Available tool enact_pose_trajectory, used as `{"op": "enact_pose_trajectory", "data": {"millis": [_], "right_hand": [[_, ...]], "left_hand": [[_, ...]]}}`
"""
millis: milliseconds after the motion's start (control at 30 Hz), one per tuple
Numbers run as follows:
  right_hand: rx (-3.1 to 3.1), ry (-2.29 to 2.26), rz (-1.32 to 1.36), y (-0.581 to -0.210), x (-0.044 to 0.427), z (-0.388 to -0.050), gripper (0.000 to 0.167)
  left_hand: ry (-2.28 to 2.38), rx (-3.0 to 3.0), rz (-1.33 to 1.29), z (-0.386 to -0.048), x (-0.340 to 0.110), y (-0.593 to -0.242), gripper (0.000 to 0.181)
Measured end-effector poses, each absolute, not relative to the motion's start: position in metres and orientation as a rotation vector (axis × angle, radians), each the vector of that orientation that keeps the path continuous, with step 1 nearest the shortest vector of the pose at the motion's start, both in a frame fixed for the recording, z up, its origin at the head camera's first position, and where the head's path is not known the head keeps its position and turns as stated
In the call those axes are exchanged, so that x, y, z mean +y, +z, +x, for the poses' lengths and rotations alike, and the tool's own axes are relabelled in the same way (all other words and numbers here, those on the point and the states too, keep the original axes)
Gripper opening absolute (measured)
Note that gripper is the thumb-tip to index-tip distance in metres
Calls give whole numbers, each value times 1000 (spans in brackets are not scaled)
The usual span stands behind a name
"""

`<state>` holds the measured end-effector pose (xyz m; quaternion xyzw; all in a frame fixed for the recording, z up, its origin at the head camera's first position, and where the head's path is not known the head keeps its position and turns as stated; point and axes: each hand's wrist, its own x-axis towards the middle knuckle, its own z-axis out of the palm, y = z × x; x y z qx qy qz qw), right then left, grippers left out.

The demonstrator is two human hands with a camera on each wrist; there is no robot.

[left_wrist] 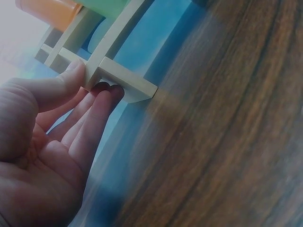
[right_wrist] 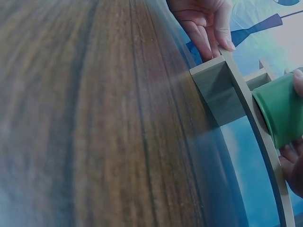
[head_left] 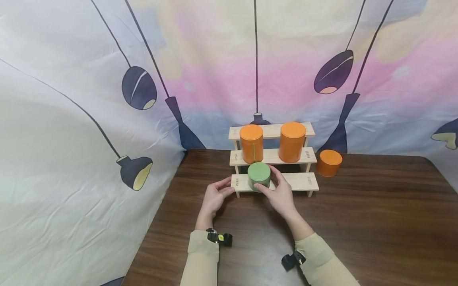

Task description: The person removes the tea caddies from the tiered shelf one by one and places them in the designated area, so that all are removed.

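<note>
One green tin point(head_left: 259, 173) is gripped inside the right hand point(head_left: 281, 195); left hand point(head_left: 215, 197) pinches shelf point(head_left: 298, 181).

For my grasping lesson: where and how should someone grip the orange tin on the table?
Grip the orange tin round its side wall, probably from the front right: it stands upright and cylindrical, its flat top offers little hold, and the stand is close on its left.

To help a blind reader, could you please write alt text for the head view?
A person's right grip holds a round green container at the lowest tier of a wooden three-tier stand, while the left grip pinches that tier's left end. Two taller orange containers stand on the middle tier; a shorter orange container stands on the table, to the right.
</note>
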<state>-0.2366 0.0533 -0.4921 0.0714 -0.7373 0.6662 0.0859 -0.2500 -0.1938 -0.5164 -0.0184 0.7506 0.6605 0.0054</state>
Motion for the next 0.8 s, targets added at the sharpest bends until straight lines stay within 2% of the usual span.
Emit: {"op": "enact_pose_trajectory", "data": {"millis": [800], "right_hand": [[-2165,2103,210,-489,65,-237,81]], "left_hand": [[2131,2323,-9,-249,-192,-516,44]]}}
